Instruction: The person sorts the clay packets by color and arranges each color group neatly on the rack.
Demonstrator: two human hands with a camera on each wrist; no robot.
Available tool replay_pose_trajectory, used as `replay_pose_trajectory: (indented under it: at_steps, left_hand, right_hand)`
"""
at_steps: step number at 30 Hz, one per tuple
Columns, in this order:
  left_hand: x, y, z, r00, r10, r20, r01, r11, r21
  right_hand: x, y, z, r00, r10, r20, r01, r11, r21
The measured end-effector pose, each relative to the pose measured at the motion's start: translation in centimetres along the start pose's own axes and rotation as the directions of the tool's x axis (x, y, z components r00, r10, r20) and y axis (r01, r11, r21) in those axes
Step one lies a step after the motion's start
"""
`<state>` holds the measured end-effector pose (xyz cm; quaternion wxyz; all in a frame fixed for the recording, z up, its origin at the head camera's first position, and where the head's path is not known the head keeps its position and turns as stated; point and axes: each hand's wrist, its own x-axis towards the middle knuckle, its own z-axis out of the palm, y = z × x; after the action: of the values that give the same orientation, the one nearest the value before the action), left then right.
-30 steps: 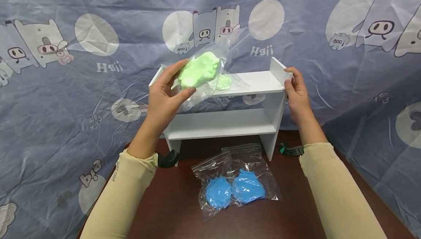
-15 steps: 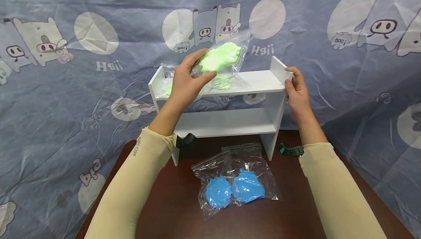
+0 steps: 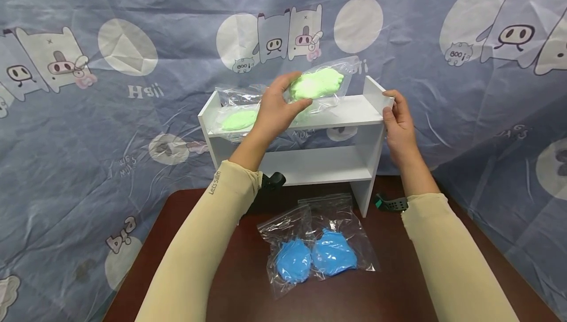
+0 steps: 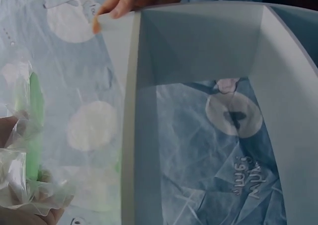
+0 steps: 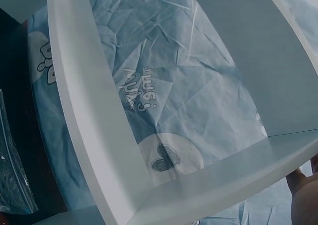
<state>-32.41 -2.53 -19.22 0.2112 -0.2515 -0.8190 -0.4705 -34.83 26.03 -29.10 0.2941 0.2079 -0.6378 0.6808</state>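
Note:
My left hand [image 3: 278, 108] grips a clear zip bag with a light green lump [image 3: 316, 83] inside, held just above the top board of a white shelf unit [image 3: 350, 110]. In the left wrist view the same bag [image 4: 34, 130] shows edge-on between fingers and thumb. My right hand [image 3: 400, 127] pinches the raised right side panel of the shelf at its upper front corner. On the top board's left end lies another bagged green piece [image 3: 240, 120]. Behind the held bag, a further green piece on the board is mostly hidden.
Two clear bags with blue lumps, a left one [image 3: 294, 261] and a right one [image 3: 334, 253], lie on the dark red-brown table [image 3: 248, 282] before the shelf. A blue-grey cloth printed with pigs [image 3: 177, 56] hangs behind. The shelf's lower board [image 3: 323, 164] is partly covered by my left arm.
My left hand has carried the green bag rightward along the top board and, lately, a little down. The left-end green piece has come into view. My right hand stays on the side panel.

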Motion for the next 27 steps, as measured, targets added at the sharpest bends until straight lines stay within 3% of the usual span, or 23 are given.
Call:
replay_pose_trajectory:
  at_steps: [14, 22, 27]
  left_hand:
    - [2.5, 0.2, 2.8, 0.990, -0.058, 0.126, 0.035, 0.984, 0.177]
    - [3.3, -0.1, 4.6, 0.959, -0.138, 0.249, 0.057, 0.950, 0.307]
    - [3.4, -0.6, 5.5, 0.950, -0.156, 0.271, 0.063, 0.944, 0.323]
  right_hand:
    - [-0.2, 0.0, 0.0, 1.000, -0.007, 0.002, 0.007, 1.000, -0.024]
    - [-0.3, 0.0, 0.0, 1.000, -0.004, 0.012, 0.005, 1.000, -0.023]
    - [-0.3, 0.0, 0.0, 1.000, -0.009, 0.005, 0.009, 1.000, -0.018]
